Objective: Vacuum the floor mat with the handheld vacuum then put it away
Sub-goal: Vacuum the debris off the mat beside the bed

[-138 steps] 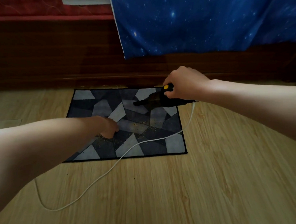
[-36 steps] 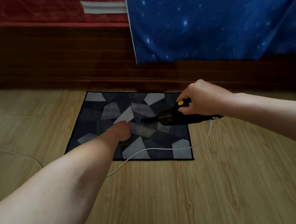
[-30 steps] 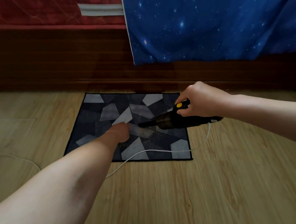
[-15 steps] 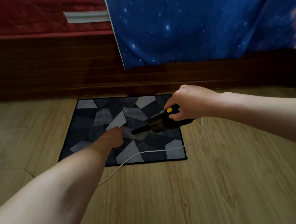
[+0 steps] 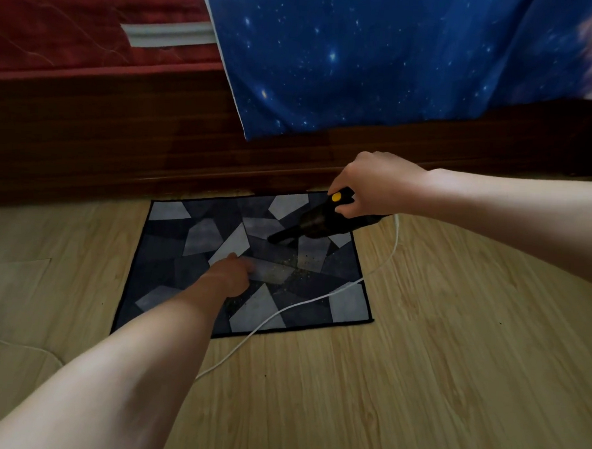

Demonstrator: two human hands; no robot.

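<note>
Now: left hand (image 5: 232, 271) rests on mat (image 5: 169, 252), finger pose blurred, can't tell | crumbs (image 5: 296, 266) just right of it, just camera-side of nozzle | vacuum (image 5: 318, 222) over mat's far-right part, axis nozzle-left to handle-right | right hand (image 5: 375, 187) grips handle

Light wood-grain floor (image 5: 416, 385); grey patchwork floor mat (image 5: 163, 251) flat on it; white cord (image 5: 276, 316) trailing across both.

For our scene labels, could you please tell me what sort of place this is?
Most likely a bedroom: a red mattress lies on a dark wooden bed frame, a starry blue sheet hangs over its side, and a patterned floor mat lies on the wood-look floor beside it.
</note>
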